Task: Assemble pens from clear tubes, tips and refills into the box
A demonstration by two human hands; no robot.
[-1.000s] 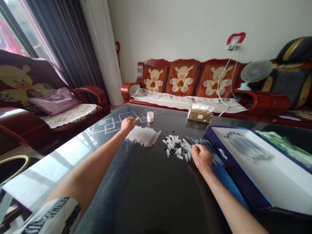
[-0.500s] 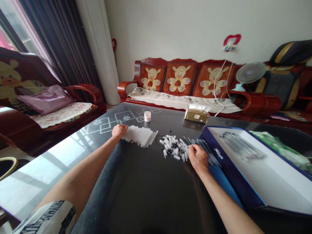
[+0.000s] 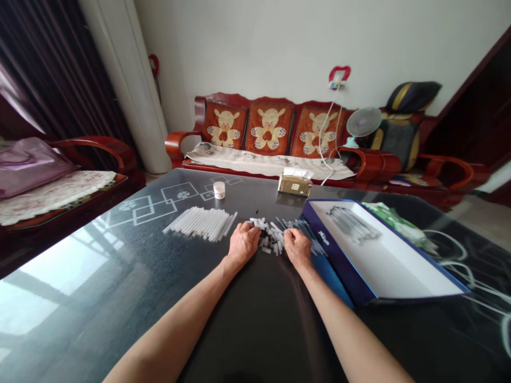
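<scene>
Working the white pieces (image 3: pixel 268 234), palms down
Left hand (image 3: pixel 243 244) at their edge, right hand (image 3: pixel 297 249) on dark rods (image 3: pixel 307 234); both curled, grip unclear. Loose pieces call for fingertip picking.

Head cam, fwd & down at left hand (image 3: pixel 244 244), right hand (image 3: pixel 297 248); edges prob. warped

Living rm: wht wall (image 3: pixel 255 48) behind, red wood sofa (image 3: pixel 197 114) w/ teddy-bear cushions (image 3: pixel 269 130), patterned runner (image 3: pixel 239 158) on seat. Elec fan (image 3: pixel 362 122) near R end, cord up to red wall fitting (image 3: pixel 339 72). Dark curtain (image 3: pixel 48 69) far L, wht column AC (image 3: pixel 123 85) beside it. Red wood armchair (image 3: pixel 91 146) L, pale floor (image 3: pixel 475 223) R.
</scene>
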